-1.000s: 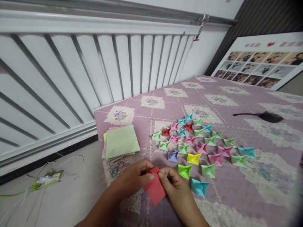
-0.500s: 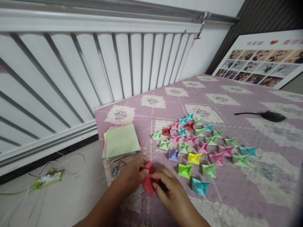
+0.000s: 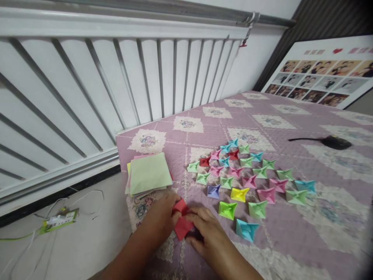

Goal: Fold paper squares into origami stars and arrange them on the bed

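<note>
A folded piece of red paper [image 3: 182,227] is between my two hands, low over the bed cover. My left hand [image 3: 164,212] pinches its left side with thumb and fingers. On the right side my right hand [image 3: 205,229] has its fingertips closed on the paper. Behind my left hand lies a stack of coloured paper squares [image 3: 150,174], pale green on top. To the right stand several rows of small folded paper pieces, among them a blue one [image 3: 246,230], a yellow one [image 3: 239,194] and a purple one [image 3: 213,191].
The pink floral cover [image 3: 204,134] borders a white radiator [image 3: 151,77]. A black object with a thin handle [image 3: 336,142] lies at the right. A photo board [image 3: 320,77] leans at the back right. On the floor at left is a power strip [image 3: 60,221] with cables.
The red paper has shifted slightly and its shape between my fingers differs. My right hand's fingers have moved a little over its right side.
</note>
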Available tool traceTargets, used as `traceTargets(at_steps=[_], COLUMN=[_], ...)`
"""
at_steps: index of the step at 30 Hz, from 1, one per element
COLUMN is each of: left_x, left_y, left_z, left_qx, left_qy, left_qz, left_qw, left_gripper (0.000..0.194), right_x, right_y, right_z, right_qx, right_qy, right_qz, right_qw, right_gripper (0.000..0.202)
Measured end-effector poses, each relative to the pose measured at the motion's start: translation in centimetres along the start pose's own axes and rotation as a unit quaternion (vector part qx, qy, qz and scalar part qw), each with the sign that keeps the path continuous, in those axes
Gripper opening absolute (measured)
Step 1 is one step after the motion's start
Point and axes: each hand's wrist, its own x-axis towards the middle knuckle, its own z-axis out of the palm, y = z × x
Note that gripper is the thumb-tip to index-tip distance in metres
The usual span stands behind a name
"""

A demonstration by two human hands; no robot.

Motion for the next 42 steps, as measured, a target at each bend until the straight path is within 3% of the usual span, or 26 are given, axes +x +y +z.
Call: traceTargets(at_steps=[5,8,12,17,22,26,30,42], left_x=[-0.9,-1.2,-1.4,-2.0,-2.7,-2.5,-2.2,-1.6], left_y=[-0.1,-0.2,-0.7,-1.8,-2.0,-2.1,-2.1,-0.6], left_z=[-0.2,-0.6,-0.9,-1.4,-2.4,-2.2,-1.5,-1.6], left_qx=[0.101,0.122,0.088,0.012,-0.013,-0.007,-0.002,0.084], left_qy=[-0.001,0.005,-0.032,-0.039,-0.073,-0.077,-0.048,0.004], left_qz=[-0.033,-0.001,0.056,0.115,0.138,0.123,0.084,-0.028], left_qw=[0.994,0.993,0.994,0.992,0.988,0.989,0.995,0.996], left_gripper=[0.019,0.008,0.014,0.022,0.027,0.026,0.013,0.013], right_x=[0.1,0.2,0.3,0.5,0.4,0.4,0.5,0.7], right_y=[0.2,0.3,0.6,0.9,0.6,0.7,0.7,0.5], right_z=[0.2,0.2,0.3,0.4,0.1,0.1,0.4,0.8], right_qx=[-0.009,-0.011,-0.014,-0.024,-0.016,-0.007,-0.023,-0.130], right_qy=[0.013,0.013,0.017,0.018,0.011,0.018,0.041,0.099], right_qz=[-0.013,-0.019,-0.032,-0.041,-0.042,-0.053,-0.055,0.030], right_qw=[1.000,1.000,0.999,0.999,0.999,0.998,0.997,0.986], right_gripper=[0.042,0.041,0.036,0.032,0.025,0.017,0.016,0.018])
